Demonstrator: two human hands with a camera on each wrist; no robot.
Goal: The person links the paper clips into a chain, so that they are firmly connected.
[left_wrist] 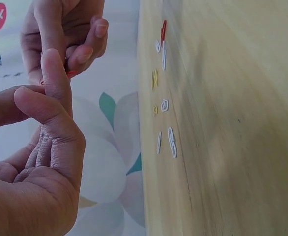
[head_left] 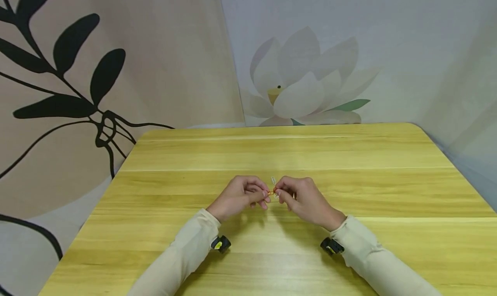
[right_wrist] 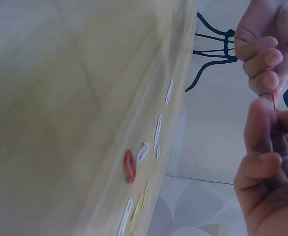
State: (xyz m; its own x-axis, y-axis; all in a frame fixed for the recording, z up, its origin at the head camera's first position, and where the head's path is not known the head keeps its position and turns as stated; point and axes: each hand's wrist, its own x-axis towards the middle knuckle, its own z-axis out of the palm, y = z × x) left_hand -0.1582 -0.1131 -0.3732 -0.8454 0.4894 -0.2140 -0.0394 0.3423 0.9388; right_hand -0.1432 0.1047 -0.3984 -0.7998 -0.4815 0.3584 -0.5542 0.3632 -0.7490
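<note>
Between the two hands is a small red paper clip (right_wrist: pixel 274 100), which looks orange in the head view. My left hand (head_left: pixel 246 194) pinches one end of it between thumb and fingertips. The other end is pinched by my right hand (head_left: pixel 304 196), whose thumb and index finger meet there. Fingers cover much of the clip, and I cannot tell whether a second clip is joined to it. Both hands are held above the wooden table (head_left: pixel 186 253), fingertips nearly meeting.
Several loose paper clips lie on the table beyond the hands: a red one (right_wrist: pixel 129 166), white ones such as this white clip (left_wrist: pixel 172 142), and thin yellow ones like this yellow clip (right_wrist: pixel 144 195). Behind the table's far edge hangs a flower-printed backdrop (head_left: pixel 303 89).
</note>
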